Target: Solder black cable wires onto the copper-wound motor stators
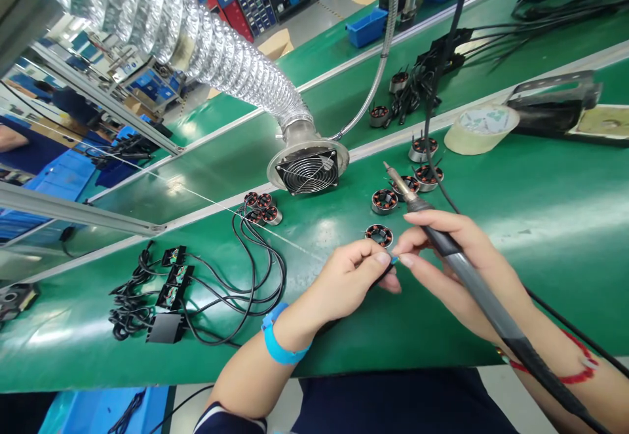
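Note:
My right hand is closed round a soldering iron, whose metal tip points up and left over the green bench. Its fingertips also meet my left hand, which pinches a thin dark wire end between thumb and forefinger. A small stator with copper windings lies on the bench just beyond the two hands. A blue band is on my left wrist.
More wound stators lie behind, near a fume extractor fan on a silver flexible duct. Black cables with connector blocks are at the left. A tape roll and a black holder stand at the right.

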